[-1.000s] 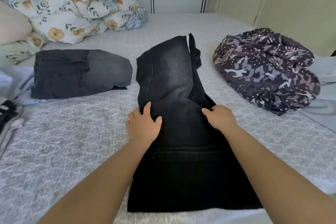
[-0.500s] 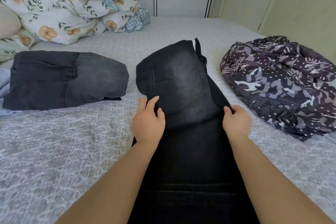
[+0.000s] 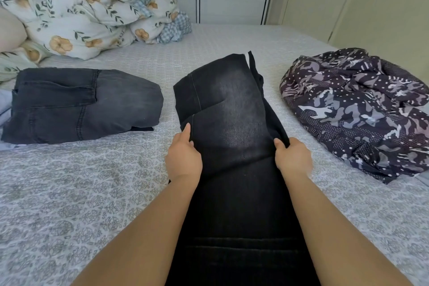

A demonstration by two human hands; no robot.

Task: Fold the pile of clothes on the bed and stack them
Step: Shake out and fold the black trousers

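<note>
A: Which garment is being worked on?

B: The black jeans (image 3: 232, 137), laid lengthwise down the middle of the bed (image 3: 69, 193). The far end is already doubled back toward the person, so the fold is partly made.

A: And the hands?

B: Set apart, one on each side edge of the jeans at the doubled part. The left hand (image 3: 183, 158) has its fingers curled under the left edge with the thumb on top; the right hand (image 3: 293, 158) pinches the right edge the same way. Both are clamped on the denim.

A: So which step is this?

B: I'd judge it's mid-fold: one more turn toward the waistband would make a compact bundle. The next move calls for lifting both edges evenly so the layers stay square.

A: Where would it go afterwards?

B: Probably onto the folded grey jeans (image 3: 83, 104) lying to the left, just beside it. The patterned garment (image 3: 357, 109) on the right is crumpled and not yet folded. A floral duvet (image 3: 92, 16) is heaped at the far left
</note>
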